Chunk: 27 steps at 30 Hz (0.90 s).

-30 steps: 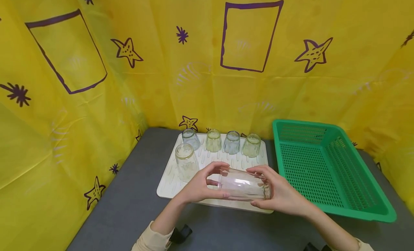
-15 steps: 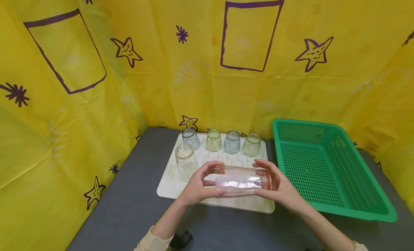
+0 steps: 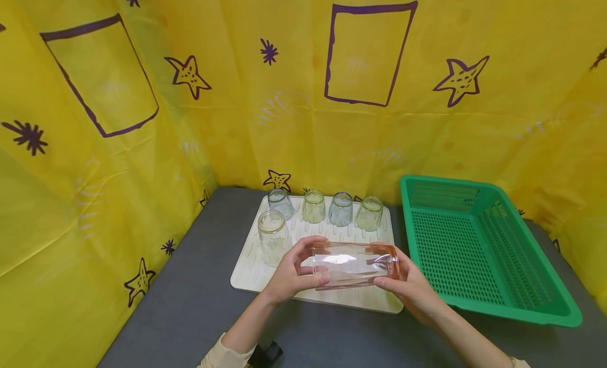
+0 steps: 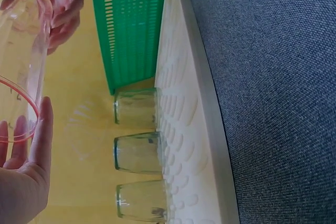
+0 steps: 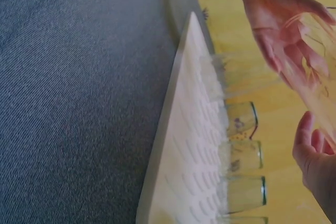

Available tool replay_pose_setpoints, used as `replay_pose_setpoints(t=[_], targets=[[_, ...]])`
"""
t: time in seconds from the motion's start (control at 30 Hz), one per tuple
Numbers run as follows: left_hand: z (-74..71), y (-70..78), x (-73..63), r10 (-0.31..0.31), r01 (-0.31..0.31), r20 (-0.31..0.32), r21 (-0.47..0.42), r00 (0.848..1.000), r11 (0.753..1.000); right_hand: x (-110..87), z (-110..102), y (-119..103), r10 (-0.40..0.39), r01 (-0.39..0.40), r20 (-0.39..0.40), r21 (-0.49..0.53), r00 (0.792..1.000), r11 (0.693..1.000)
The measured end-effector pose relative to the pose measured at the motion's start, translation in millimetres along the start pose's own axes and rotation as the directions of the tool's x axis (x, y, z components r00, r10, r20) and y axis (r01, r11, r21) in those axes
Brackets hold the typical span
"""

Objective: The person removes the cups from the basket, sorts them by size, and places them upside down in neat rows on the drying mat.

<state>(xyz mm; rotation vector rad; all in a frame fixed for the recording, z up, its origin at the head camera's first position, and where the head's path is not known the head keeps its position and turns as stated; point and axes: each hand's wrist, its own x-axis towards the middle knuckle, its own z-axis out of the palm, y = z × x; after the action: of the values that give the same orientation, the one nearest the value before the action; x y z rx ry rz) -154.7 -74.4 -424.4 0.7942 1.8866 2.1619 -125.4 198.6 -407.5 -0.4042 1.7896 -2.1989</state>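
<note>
A tall pink-tinted drinking glass (image 3: 351, 265) lies sideways in the air above the front of a ribbed white draining board (image 3: 251, 268). My left hand (image 3: 294, 276) holds its left end, thumb in front and fingers behind; in the left wrist view those fingers are by the pink rim. At the other end my right hand (image 3: 414, 289) grips the glass, its thumb on the near side. Partly hidden behind the glass are the right hand's fingers. On the board, a tall clear glass (image 3: 274, 241) stands upside down at the left.
Several small upturned tumblers line the board's back edge, among them a yellowish tumbler (image 3: 313, 207) and a bluish tumbler (image 3: 340, 210). To the right, a green plastic basket (image 3: 536, 273) sits on the dark grey table (image 3: 175, 315). A yellow patterned cloth (image 3: 284, 125) hangs behind.
The pink glass has shifted slightly left and come nearly level. My right hand has changed its grip on the glass, fingers lifting and settling again. The glasses on the board have stayed put.
</note>
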Motion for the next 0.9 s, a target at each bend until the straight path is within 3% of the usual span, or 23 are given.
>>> replay_pose_setpoints(t=[0.27,0.47,0.57,0.67,0.77,0.83,0.9], targets=[[-1.6,0.6,-1.5,-0.015,0.015,0.01,-0.023,1.0,1.0,4.9,8,-1,0.005,-0.002,-0.064,0.045,0.998,0.999],[-0.6,3.9,-7.7,0.071,-0.062,-0.053,0.162,0.996,0.985,13.3,16,-3,-0.014,0.019,-0.189,0.027,0.982,0.999],[-1.6,7.8,-12.3,0.16,-0.13,-0.124,0.224,0.979,0.966,19.3,19,-4,-0.027,0.02,-0.252,-0.029,0.967,0.999],[-7.9,12.8,-14.9,0.275,-0.23,-0.205,0.216,0.939,0.949,27.4,22,-5,-0.04,0.012,-0.298,-0.095,0.954,0.995],[-18.8,18.9,-16.6,0.346,-0.303,-0.321,0.176,0.881,0.937,36.0,26,-6,-0.041,-0.018,-0.346,-0.165,0.937,0.986],[-28.6,21.5,-17.2,0.376,-0.342,-0.424,0.157,0.824,0.926,42.3,28,-4,-0.041,-0.041,-0.372,-0.21,0.927,0.977],[-40.1,22.4,-17.8,0.375,-0.355,-0.536,0.146,0.756,0.923,48.9,30,-2,-0.039,-0.065,-0.394,-0.248,0.918,0.966]])
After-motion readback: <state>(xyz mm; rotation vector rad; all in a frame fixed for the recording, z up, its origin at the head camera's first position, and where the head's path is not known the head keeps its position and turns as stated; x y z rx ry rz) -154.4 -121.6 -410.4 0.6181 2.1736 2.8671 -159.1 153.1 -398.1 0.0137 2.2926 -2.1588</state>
